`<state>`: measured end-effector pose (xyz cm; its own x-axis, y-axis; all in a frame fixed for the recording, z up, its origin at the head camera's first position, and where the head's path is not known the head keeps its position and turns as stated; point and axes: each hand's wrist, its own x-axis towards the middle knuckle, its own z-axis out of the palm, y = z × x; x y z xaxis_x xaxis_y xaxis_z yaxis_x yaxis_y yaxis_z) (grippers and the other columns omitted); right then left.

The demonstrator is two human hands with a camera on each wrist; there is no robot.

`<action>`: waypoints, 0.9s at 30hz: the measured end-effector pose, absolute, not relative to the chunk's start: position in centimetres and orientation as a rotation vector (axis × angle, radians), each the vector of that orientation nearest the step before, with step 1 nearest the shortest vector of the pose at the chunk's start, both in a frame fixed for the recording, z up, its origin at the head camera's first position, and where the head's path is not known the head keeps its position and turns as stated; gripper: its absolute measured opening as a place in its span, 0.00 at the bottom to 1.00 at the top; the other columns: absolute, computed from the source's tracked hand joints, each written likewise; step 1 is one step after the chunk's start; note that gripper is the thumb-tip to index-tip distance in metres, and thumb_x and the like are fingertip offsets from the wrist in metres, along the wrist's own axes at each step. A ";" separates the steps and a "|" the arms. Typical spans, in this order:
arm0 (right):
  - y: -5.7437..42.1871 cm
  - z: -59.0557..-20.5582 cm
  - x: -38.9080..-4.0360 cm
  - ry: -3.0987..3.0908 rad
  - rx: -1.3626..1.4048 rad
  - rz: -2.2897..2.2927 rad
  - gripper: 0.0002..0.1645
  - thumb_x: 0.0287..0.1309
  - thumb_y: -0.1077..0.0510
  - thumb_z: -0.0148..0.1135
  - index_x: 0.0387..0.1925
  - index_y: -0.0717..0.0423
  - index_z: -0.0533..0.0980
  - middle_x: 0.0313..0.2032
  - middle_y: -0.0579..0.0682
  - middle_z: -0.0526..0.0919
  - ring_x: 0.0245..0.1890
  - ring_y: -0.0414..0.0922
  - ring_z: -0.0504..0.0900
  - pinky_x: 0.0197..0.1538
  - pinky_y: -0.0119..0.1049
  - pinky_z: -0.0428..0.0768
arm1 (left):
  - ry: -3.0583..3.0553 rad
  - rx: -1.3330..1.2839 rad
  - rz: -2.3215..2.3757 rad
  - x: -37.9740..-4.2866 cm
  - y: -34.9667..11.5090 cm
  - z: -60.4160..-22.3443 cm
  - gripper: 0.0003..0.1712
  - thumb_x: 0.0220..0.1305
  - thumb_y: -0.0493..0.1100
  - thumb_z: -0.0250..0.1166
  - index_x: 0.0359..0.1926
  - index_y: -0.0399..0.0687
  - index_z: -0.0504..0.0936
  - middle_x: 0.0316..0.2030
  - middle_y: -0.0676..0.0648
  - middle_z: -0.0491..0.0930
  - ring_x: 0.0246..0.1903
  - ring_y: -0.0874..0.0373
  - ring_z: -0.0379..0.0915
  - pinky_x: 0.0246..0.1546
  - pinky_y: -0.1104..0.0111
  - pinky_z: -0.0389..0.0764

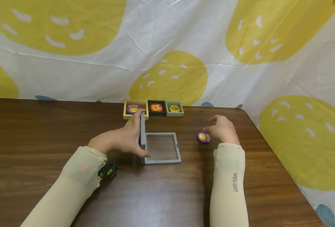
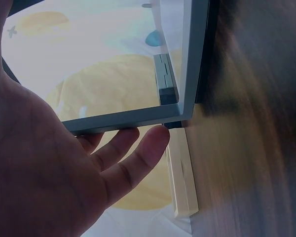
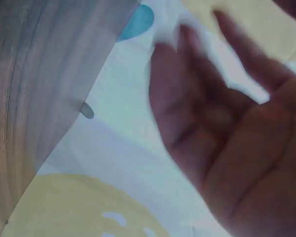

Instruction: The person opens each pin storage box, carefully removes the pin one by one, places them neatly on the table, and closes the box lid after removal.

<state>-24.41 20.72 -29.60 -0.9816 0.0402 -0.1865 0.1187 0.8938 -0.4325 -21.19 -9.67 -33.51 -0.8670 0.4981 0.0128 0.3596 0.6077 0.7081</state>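
Observation:
In the head view, a hinged grey frame with clear film stands open on the table. Its flat half (image 1: 164,162) lies on the wood, and its upright half (image 1: 143,129) is held by my left hand (image 1: 119,138), fingers at the far edge and thumb at the near one. The left wrist view shows fingers (image 2: 133,165) bent against the grey rim (image 2: 133,117). To the right, my right hand (image 1: 223,129) hovers beside a round purple badge (image 1: 203,137) with a yellow cartoon animal. The right wrist view shows that hand's fingers (image 3: 172,94) loosely bent, blurred, holding nothing.
Along the table's back edge stand a cream frame (image 1: 124,110), a black frame (image 1: 157,114) and a pale green frame (image 1: 175,114), each with a round badge inside. A patterned cloth (image 1: 167,37) hangs behind the brown table (image 1: 42,135) and along its right side.

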 end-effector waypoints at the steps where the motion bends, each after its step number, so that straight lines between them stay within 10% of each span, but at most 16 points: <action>1: 20.7 -29.6 -24.4 2.867 0.087 -0.672 0.26 0.57 0.53 0.62 0.55 0.61 0.73 0.56 0.61 0.76 0.57 0.58 0.73 0.58 0.53 0.71 | 2.646 0.707 1.098 -21.2 -9.7 -33.5 0.74 0.35 0.49 0.78 0.68 0.44 0.29 0.66 0.29 0.39 0.69 0.36 0.37 0.69 0.43 0.49; 12: 20.4 -30.7 -25.1 2.704 -0.097 -0.607 0.18 0.59 0.56 0.60 0.49 0.61 0.79 0.48 0.57 0.83 0.48 0.50 0.79 0.54 0.48 0.75 | 2.639 0.698 1.086 -21.0 -9.9 -33.6 0.73 0.38 0.49 0.77 0.68 0.42 0.28 0.67 0.29 0.35 0.70 0.35 0.34 0.69 0.42 0.48; 27: 23.2 -31.2 -24.8 2.719 0.066 -0.615 0.32 0.62 0.54 0.55 0.64 0.66 0.65 0.65 0.65 0.66 0.64 0.61 0.66 0.63 0.55 0.68 | 2.632 0.700 1.069 -21.1 -9.8 -33.4 0.74 0.38 0.49 0.77 0.68 0.43 0.27 0.67 0.31 0.35 0.71 0.36 0.33 0.69 0.43 0.48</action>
